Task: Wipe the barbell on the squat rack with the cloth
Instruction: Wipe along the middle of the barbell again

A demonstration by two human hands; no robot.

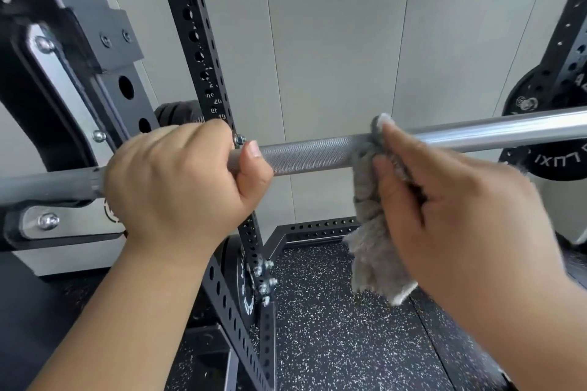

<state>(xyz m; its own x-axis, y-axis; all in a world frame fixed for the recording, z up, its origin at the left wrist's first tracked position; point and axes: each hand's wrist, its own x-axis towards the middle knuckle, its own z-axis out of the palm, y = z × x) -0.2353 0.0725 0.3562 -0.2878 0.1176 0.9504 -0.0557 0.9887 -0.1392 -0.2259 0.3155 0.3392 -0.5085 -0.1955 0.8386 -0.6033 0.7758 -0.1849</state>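
Observation:
A steel barbell (311,154) runs across the view from lower left to upper right, knurled in the middle and smooth further right. My left hand (181,181) grips the bar close to the rack's hook, fingers wrapped over it and thumb under. A fluffy grey cloth (371,232) is draped over the bar to the right and hangs down below it. My right hand (451,209) holds the cloth against the bar, with fingertips on top of the fabric.
The black perforated upright (203,51) of the squat rack stands just behind my left hand, with a hook bracket (57,105) at the left. Black weight plates (546,124) sit at the right. Speckled rubber flooring (333,336) lies below, a pale wall behind.

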